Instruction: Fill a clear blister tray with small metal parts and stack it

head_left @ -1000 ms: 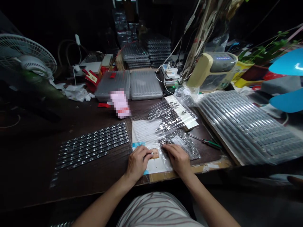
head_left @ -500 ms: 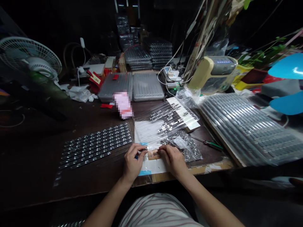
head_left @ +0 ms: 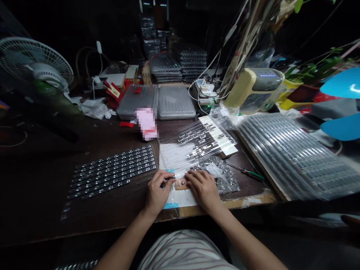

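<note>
Low at centre frame, a small tan block (head_left: 181, 184) lies between the left hand (head_left: 159, 192), fingers pinched closed on something too small to tell, and the right hand (head_left: 202, 190), fingers spread open just beside it.

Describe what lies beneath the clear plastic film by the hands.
A white sheet and rows of small metal parts show through the clear plastic film; whatever lies under the left hand and right hand is covered.

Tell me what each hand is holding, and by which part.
The left hand pinches a small dark part, too small to say where; the right hand only rests against a tan patch.
</note>
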Motion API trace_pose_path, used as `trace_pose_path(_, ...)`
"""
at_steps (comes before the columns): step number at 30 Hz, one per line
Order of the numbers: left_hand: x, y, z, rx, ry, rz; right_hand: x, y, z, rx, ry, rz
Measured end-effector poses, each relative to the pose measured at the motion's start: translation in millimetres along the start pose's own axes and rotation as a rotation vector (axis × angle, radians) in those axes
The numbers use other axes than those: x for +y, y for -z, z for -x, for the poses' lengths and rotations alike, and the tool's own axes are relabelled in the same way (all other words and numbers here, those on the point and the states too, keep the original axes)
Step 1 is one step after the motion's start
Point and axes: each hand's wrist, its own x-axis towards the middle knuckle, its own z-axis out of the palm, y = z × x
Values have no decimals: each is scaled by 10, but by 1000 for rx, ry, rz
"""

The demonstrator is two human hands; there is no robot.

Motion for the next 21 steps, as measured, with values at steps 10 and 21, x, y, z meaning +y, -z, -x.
trace_pose_path(10,158,-26,-154,-101,17,-4,286,91,155,41,5,-12)
trace_pose_path(21,190,-312,-37,-285,-166,-138,262,100,162,165,-113,-150)
